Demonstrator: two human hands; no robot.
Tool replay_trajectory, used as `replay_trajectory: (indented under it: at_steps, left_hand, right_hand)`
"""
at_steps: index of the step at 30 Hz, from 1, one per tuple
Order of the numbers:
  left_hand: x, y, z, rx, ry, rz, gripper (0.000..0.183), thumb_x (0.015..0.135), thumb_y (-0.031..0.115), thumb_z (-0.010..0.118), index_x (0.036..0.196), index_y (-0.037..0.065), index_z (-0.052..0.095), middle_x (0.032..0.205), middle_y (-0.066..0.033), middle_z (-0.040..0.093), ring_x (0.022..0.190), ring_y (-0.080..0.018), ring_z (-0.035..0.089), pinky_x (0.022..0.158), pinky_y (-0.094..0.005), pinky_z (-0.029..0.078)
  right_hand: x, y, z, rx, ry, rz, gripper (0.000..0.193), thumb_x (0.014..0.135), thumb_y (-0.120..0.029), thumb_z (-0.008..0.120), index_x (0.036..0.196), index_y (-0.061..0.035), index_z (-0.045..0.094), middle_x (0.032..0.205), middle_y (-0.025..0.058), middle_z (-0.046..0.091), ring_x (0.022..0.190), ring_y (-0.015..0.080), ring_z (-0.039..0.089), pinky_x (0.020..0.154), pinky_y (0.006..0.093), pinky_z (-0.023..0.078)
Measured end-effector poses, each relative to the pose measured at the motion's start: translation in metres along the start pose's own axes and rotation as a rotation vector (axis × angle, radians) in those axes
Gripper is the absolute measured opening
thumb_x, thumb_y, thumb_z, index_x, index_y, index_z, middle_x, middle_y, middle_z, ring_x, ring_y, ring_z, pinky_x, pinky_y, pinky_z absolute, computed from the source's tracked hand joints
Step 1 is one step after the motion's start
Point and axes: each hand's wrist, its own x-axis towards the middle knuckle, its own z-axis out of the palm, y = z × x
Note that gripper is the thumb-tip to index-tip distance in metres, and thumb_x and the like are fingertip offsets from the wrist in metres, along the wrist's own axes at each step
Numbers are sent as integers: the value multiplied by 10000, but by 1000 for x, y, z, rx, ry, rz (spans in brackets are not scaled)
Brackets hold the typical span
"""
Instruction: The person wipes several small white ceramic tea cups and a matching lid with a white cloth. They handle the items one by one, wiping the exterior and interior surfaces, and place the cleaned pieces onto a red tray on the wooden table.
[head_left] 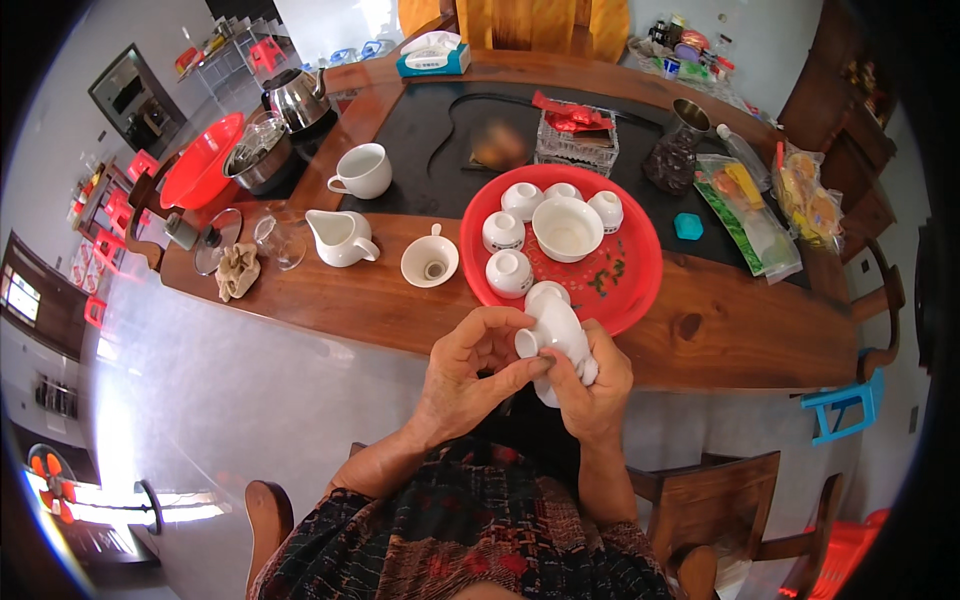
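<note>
Over the near rim of a red round tray [648,300], my left hand [470,365] curls its fingers and thumb around a small white teacup [527,344]. My right hand [597,385] is closed on a white cloth or tissue [562,335] bunched against that cup; the cup's far side is hidden. Just beyond my fingers, another white cup [547,294] rests at the tray's near edge. On the tray, several small upturned cups [503,231] stand around a white lidless bowl [567,227], with green leaf bits [607,278] beside it.
Left of the tray are a strainer cup [430,262], a white pitcher [339,238], a white mug [361,171] and a crumpled tan cloth [238,272]. Farther back stand a kettle [296,99] and a red basin [203,160]. Snack bags [745,215] lie at right.
</note>
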Motion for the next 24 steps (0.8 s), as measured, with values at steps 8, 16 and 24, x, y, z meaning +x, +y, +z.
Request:
replay_trajectory:
  at_steps: [8,16,24]
  left_hand:
    - [10,3,3,68,-17,54,238,793,-31,656,1012,-19,565,845,-23,603,745,-58,586,636,-199,487]
    - [100,14,-11,629,-58,343,269,775,8,668,1038,7,611,820,-32,553,691,-92,525,617,-228,453]
    - [153,-13,4,885,-141,406,264,789,34,643,1051,7,617,873,-101,529,726,-204,551,667,-302,466]
  right_hand:
    - [-8,4,-5,314,40,54,183,863,-150,577,895,31,572,699,39,577,622,79,500,567,229,411]
    - [2,10,-50,303,331,80,240,892,-207,536,804,16,539,748,49,554,642,103,522,591,235,431]
    - [11,64,-81,185,473,152,201,917,-174,542,816,-2,558,719,-23,528,681,42,448,600,197,377]
